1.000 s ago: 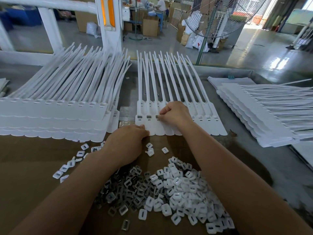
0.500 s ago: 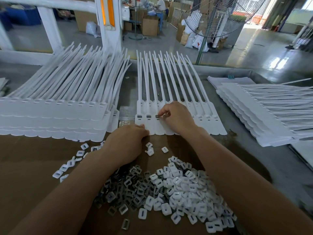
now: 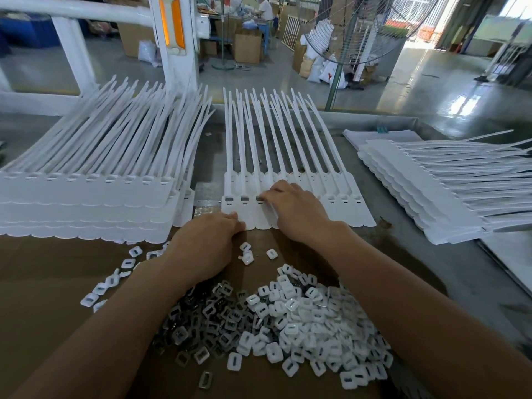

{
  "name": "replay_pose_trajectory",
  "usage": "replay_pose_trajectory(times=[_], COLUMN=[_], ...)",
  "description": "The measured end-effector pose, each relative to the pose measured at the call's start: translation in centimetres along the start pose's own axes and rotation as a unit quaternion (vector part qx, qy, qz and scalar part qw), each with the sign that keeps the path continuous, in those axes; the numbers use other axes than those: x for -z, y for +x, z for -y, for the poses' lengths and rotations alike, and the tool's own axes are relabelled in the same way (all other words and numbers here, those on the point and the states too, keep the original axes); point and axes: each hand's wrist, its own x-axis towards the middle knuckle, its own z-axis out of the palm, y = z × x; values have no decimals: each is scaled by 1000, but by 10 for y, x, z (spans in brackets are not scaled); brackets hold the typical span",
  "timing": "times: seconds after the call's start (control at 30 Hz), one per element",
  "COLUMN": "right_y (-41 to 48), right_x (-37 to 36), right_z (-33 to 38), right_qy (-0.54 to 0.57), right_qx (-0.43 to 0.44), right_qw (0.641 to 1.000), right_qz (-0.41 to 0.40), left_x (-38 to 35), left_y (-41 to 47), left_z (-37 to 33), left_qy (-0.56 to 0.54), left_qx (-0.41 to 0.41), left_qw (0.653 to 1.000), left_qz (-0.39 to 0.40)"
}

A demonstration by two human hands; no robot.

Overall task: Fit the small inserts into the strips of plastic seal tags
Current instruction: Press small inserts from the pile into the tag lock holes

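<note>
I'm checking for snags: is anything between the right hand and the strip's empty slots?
Nothing visible. The right hand rests on the strip; the empty slots to its right lie uncovered.
</note>
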Motion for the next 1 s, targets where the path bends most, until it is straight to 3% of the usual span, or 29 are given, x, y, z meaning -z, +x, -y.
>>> replay_pose_trajectory(times=[0.13, 0.27, 0.37, 0.43, 0.53, 0.73, 1.0], right_y=[-1, -2, -11, -23, -41, -60, -63], right_x=[-1, 12, 25, 35, 46, 42, 30], right_z=[0, -2, 2, 10, 28, 53, 74], right_qy=[-1, 62, 112, 152, 205, 171, 152], right_qx=[-3, -18, -26, -2, 53, 111, 123], right_qw=[1000, 996, 992, 987, 969, 958, 970], right_qz=[12, 58, 43, 49, 125, 200, 143], left_x=[0, 0, 0, 0, 1, -1, -2], left_y=[0, 0, 0, 0, 1, 1, 3], left_z=[0, -1, 0, 0, 0, 0, 4], left_qy=[1, 2, -9, -12, -17, -22, 0], left_qx=[0, -3, -2, -4, -3, 2, -30], left_qw=[1000, 1000, 1000, 1000, 1000, 1000, 1000], left_qz=[3, -3, -7, -5, 1, -8, -3])
